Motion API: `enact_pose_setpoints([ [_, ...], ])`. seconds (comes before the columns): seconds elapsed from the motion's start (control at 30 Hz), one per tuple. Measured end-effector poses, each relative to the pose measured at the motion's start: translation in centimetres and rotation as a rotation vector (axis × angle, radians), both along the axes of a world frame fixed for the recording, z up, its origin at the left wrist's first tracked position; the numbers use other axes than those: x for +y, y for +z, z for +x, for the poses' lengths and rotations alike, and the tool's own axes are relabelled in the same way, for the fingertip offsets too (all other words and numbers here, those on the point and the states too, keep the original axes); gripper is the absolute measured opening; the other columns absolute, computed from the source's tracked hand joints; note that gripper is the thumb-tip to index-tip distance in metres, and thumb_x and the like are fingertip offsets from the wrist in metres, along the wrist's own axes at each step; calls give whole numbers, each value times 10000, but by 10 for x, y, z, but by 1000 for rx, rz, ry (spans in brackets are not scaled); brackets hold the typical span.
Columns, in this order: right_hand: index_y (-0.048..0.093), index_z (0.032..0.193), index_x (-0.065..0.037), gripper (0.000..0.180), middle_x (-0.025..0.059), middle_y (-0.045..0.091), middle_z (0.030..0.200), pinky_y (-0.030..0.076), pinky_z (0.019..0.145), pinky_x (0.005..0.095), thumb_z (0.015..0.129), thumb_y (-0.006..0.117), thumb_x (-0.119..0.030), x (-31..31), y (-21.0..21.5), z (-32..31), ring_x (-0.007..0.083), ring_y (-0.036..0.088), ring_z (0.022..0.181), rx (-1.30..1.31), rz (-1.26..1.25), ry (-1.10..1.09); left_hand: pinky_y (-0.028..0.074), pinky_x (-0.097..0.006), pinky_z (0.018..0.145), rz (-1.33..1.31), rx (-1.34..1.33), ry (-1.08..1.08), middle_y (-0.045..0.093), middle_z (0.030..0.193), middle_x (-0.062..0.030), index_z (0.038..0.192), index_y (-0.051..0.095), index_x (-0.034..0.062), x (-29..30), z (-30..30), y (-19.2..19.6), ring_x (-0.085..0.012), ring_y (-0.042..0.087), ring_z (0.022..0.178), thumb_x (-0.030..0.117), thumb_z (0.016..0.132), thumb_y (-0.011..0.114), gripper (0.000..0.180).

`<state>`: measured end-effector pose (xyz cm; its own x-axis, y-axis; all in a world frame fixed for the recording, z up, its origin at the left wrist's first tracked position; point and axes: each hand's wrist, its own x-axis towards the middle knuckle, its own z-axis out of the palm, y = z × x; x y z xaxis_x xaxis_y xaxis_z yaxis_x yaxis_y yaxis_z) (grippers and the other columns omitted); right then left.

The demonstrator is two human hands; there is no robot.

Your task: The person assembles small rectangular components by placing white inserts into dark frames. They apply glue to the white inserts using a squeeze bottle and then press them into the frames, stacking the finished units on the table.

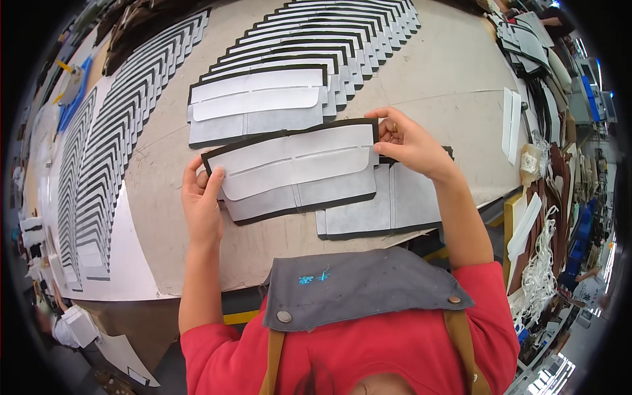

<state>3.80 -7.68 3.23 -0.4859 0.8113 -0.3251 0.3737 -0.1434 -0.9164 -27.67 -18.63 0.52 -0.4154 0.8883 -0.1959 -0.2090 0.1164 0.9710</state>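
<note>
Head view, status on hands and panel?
Left hand and right hand grip ends of grey panel above table. Nothing in the way.

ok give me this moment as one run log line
left hand: holds panel's left end | right hand: pinches its top right corner | grey black-edged panel: lifted over table | overlapped panel rows: behind

- Showing white and pale grey with a black edge: flat panel [296, 172].
- Repeating grey, white and black stripes: overlapped rows of panels [316, 39].
- Lying beige: desk [447, 72].
- Wearing red: shirt [395, 349].
- Hanging slate grey with tan straps and blue stitching: apron bib [355, 286].
</note>
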Motion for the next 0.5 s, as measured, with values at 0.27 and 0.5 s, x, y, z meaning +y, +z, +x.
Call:
enact_pose_setpoints([
  [0.27,554,964,-21,175,-19,521,770,396,601,202,842,627,-123,1,-16,-14,43,470,689,11,-29,-169,421,-210,769,17,10,-21,644,935,-72,1223,427,-15,-3,-13,-6,-78,562,848,17,878,558,370],
  [0.5,548,904,-13,118,-19,504,740,395,559,203,849,612,-96,-19,3,2,43,460,633,56,-30,-227,383,-178,667,-36,9,-79,601,814,-19,1250,427,1,-9,5,9,-42,512,736,8,868,564,407],
])
